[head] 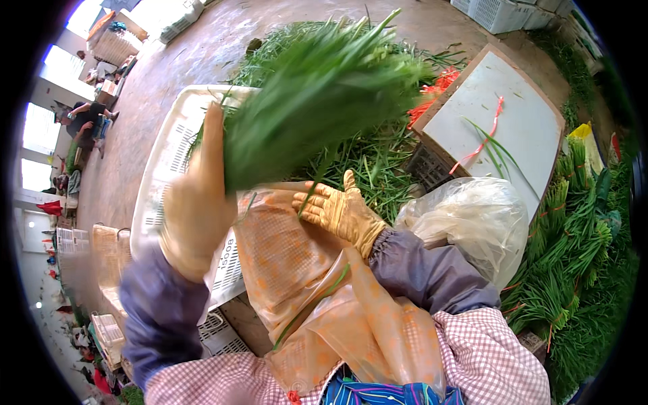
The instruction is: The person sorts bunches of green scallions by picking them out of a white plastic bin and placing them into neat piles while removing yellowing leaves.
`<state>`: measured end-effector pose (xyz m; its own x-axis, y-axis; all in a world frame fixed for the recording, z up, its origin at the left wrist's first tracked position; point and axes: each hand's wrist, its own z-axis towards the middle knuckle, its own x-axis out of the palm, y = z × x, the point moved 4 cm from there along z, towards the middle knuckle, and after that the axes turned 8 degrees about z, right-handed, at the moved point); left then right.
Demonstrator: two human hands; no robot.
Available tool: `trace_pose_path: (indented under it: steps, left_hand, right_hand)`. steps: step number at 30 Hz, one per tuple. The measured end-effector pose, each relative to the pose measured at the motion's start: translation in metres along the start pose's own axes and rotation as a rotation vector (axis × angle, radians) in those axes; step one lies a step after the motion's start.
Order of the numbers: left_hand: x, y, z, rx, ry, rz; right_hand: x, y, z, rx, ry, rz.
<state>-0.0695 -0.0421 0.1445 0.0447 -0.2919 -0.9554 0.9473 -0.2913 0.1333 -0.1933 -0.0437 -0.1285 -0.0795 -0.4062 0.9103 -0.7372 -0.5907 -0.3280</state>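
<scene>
My left hand (pixel 195 217), in a yellowish rubber glove, grips a thick bunch of long green leaves (pixel 314 111), apparently Chinese chives. Both hand and bunch are blurred, and the bunch extends up and to the right with its pale ends at the far side. My right hand (pixel 347 210), gloved alike, is open with palm showing and fingers spread. A single leaf (pixel 311 187) hangs across its fingers. Beneath both hands, a translucent orange-patterned plastic apron (pixel 293 243) covers my lap, with a loose leaf (pixel 314 314) on it. Loose greens (pixel 374 177) lie heaped beyond my right hand.
Left of my lap is a white plastic crate (pixel 164 152). At right, a white-topped board (pixel 486 111) bears a red tie and leaves, beside a clear plastic bag (pixel 471 217). Tied green bundles (pixel 572 248) line the right side. A person (pixel 86 119) sits far left.
</scene>
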Motion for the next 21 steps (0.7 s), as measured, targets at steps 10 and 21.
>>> trace_pose_path:
  steps: [10, 21]
  left_hand:
    - [0.071, -0.017, -0.279, -0.269, 0.337, -0.091]
    - [0.026, 0.113, -0.169, -0.402, 0.324, -1.105]
  right_hand:
    - [0.0, -0.046, 0.034, -0.049, -0.016, -0.225]
    - [0.018, -0.046, 0.02, -0.04, -0.009, -0.387]
